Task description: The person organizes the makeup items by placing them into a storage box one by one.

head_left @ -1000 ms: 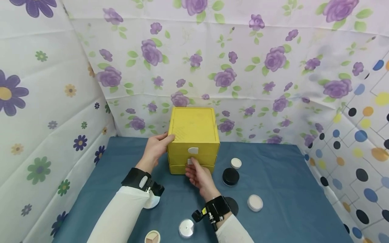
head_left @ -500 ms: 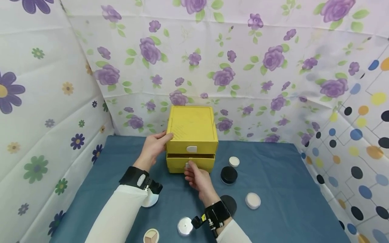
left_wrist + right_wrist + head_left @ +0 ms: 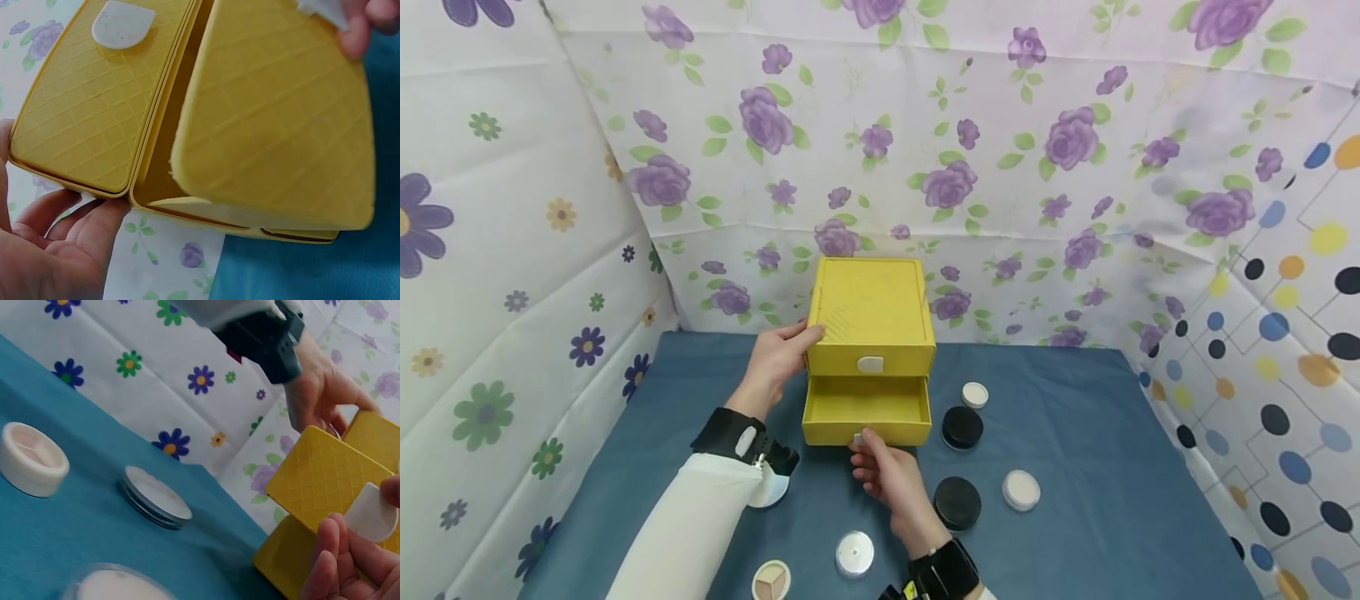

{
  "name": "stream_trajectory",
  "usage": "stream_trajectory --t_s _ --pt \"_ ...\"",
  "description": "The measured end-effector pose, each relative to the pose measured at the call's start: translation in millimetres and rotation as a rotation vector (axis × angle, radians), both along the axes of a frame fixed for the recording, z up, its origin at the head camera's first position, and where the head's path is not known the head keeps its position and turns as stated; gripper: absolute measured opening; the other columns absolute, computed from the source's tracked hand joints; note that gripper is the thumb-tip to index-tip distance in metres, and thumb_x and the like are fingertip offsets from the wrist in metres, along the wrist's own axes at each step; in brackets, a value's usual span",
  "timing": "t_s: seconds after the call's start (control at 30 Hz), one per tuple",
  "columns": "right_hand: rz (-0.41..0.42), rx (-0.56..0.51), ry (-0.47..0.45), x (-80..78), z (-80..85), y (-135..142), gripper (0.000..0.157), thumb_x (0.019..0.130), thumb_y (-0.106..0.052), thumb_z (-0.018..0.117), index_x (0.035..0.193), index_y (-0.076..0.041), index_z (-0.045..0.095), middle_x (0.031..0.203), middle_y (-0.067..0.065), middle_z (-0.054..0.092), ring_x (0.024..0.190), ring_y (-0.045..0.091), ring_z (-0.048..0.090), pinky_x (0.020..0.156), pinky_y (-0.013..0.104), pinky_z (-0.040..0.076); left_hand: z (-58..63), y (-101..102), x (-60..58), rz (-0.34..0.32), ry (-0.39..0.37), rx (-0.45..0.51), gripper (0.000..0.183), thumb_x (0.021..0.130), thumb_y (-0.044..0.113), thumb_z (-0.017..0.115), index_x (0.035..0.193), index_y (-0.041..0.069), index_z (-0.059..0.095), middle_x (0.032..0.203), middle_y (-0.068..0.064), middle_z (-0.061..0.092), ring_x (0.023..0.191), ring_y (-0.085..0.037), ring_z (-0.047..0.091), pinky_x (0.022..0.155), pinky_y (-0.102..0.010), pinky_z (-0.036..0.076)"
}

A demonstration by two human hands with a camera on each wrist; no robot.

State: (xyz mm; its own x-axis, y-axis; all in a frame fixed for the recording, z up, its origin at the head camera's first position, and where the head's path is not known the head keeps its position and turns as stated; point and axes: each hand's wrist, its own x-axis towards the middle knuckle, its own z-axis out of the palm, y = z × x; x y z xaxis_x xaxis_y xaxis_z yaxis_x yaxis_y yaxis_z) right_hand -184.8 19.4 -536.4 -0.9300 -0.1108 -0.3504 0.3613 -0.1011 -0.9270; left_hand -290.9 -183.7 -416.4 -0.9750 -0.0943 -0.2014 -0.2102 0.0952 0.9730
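A small yellow drawer box (image 3: 871, 300) stands against the back cloth. Its upper drawer front (image 3: 81, 119) is closed and bears a white tab (image 3: 870, 364). Below it, a yellow drawer (image 3: 865, 435) is pulled out, and its visible interior holds nothing. My left hand (image 3: 775, 362) holds the box's left side, thumb on the top edge and fingers along the side wall. At the front, my right hand (image 3: 891, 483) pinches the pulled-out drawer's white pull tab (image 3: 374, 515) between thumb and fingers.
Black round jars (image 3: 957, 503) and white round containers (image 3: 1022, 490) lie right of the box. A silver-topped jar (image 3: 854, 554) and a three-section compact (image 3: 771, 580) are near the front. Another round container (image 3: 769, 490) is partly behind my left wrist. Patterned cloth surrounds the blue surface.
The lower drawer has slid out of the box toward me, with my right hand drawing back on its tab. My left hand keeps its hold on the box.
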Motion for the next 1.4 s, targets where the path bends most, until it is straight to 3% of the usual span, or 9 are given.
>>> stream_trajectory --t_s 0.27,0.5,0.63,0.8,1.1,1.23,1.4 --pt "-0.002 0.047 -0.021 14.2 2.3 0 0.071 0.085 -0.068 0.062 0.112 -0.004 0.073 0.089 0.002 0.07 0.074 0.013 0.062 0.061 0.021 0.049 -0.8 1 0.1 0.007 0.006 0.004 0.071 0.087 0.048 0.072 0.146 0.015 0.049 0.15 -0.006 0.045 0.119 -0.021 0.056 0.102 -0.042 0.048" --pt "0.042 0.073 -0.009 13.0 -1.7 5 0.071 0.084 -0.071 0.061 0.11 -0.007 0.075 0.09 0.001 0.072 0.077 0.014 0.065 0.063 0.024 0.051 -2.7 0 -0.6 0.011 0.01 0.004 0.073 0.087 0.049 0.072 0.147 0.015 0.048 0.149 -0.007 0.046 0.118 -0.021 0.057 0.101 -0.042 0.049" --pt "0.127 0.14 0.037 11.4 -3.7 11 0.066 0.087 -0.068 0.06 0.111 -0.008 0.074 0.094 0.005 0.073 0.081 0.017 0.068 0.066 0.029 0.056 -2.1 1 0.2 0.007 0.008 0.013 0.072 0.087 0.048 0.072 0.147 0.015 0.048 0.15 -0.007 0.045 0.117 -0.021 0.058 0.101 -0.041 0.049" --pt "0.288 0.266 0.131 11.4 0.5 29 0.047 0.096 -0.047 0.061 0.114 -0.005 0.073 0.099 0.007 0.074 0.084 0.02 0.069 0.071 0.039 0.06 -1.6 1 0.8 0.01 -0.002 0.007 0.071 0.087 0.047 0.072 0.146 0.016 0.049 0.148 -0.006 0.047 0.116 -0.021 0.058 0.101 -0.041 0.049" --pt "0.511 0.394 0.154 9.4 24.4 83 0.042 0.096 -0.043 0.063 0.113 -0.006 0.074 0.1 0.011 0.074 0.079 0.02 0.069 0.066 0.034 0.06 -2.3 1 -1.9 -0.003 0.001 0.006 0.074 0.086 0.049 0.073 0.147 0.016 0.048 0.153 -0.005 0.041 0.119 -0.02 0.056 0.101 -0.041 0.049" --pt "0.463 0.442 0.162 1.6 35.8 112 0.044 0.097 -0.044 0.062 0.111 -0.005 0.074 0.097 0.012 0.074 0.078 0.022 0.069 0.064 0.033 0.06 -2.5 2 -1.8 -0.003 0.0 0.001 0.074 0.086 0.05 0.073 0.147 0.016 0.048 0.152 -0.005 0.042 0.118 -0.021 0.056 0.101 -0.042 0.049" --pt "0.226 0.555 0.167 -17.3 42.1 137 0.042 0.095 -0.046 0.064 0.113 -0.009 0.073 0.097 0.008 0.073 0.08 0.02 0.067 0.068 0.037 0.06 -2.0 -1 -0.6 0.006 0.0 0.001 0.075 0.086 0.05 0.073 0.147 0.015 0.047 0.151 -0.006 0.044 0.119 -0.021 0.055 0.103 -0.042 0.047"
